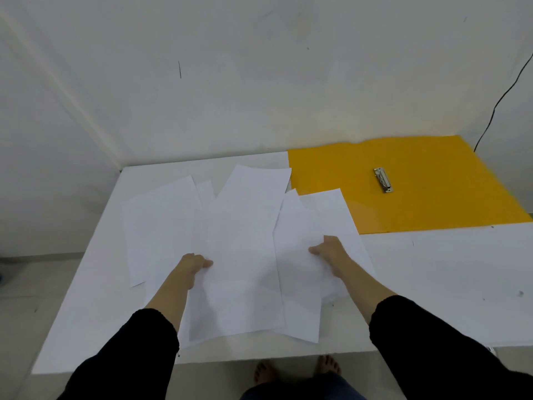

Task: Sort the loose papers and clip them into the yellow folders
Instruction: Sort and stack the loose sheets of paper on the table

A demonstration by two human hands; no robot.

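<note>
Barely started, the left grip and right grip are pinching loose white paper sheets spread on the white tabletop; the open yellow plastic folder is lying unfilled, far right.

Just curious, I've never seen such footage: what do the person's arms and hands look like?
The left sleeve and right sleeve are long, black and plain, ending partway up the forearms. The left hand and right hand are bare: no gloves, watch or rings show.
</note>
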